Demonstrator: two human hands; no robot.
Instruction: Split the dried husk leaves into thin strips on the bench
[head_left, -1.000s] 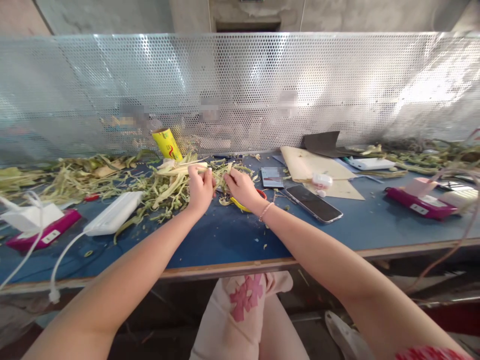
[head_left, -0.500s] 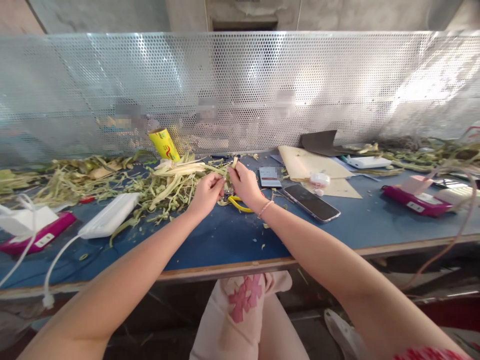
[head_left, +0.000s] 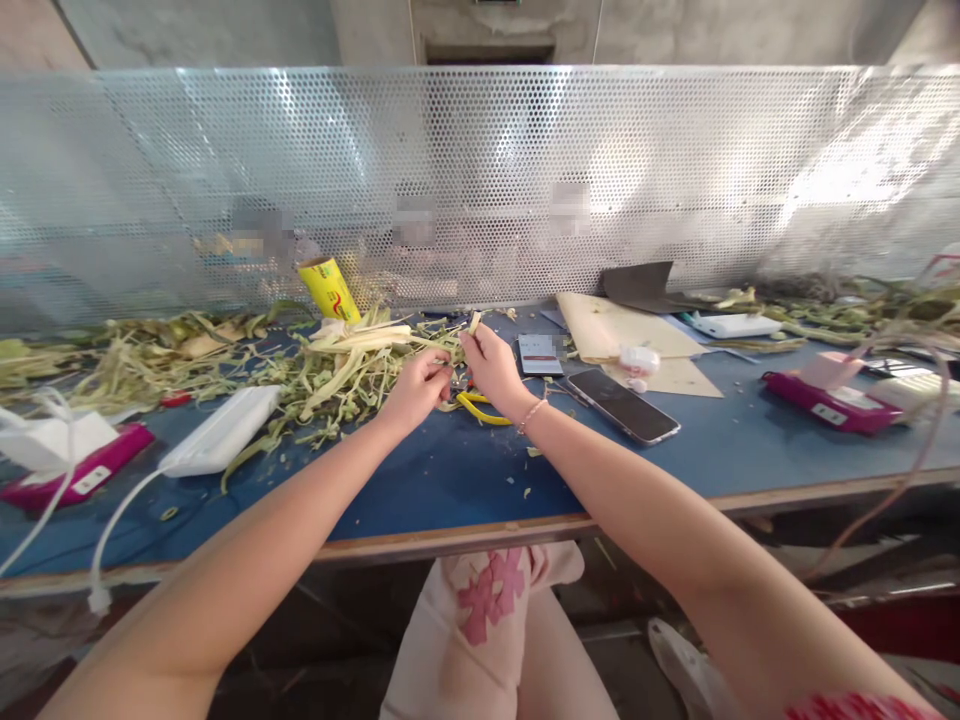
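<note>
At the middle of the blue table, my left hand is closed, its thumb and fingers pinched; what it grips is too small to make out. Just to its right, my right hand is closed on a pale green plant strip that sticks up above the fingers. A small gap separates the hands. Behind and left of my left hand lies a heap of pale green plant strips. Yellow-handled scissors lie under my right hand, their blades hidden.
A yellow tube leans by the heap. White power bank and magenta device lie left. Phone, small blue-grey card, brown paper and another magenta device lie right. A perforated metal screen stands behind.
My hands have moved slightly apart, the right one a little to the right. Their fingertips, close together before, now have a wider gap between them.
</note>
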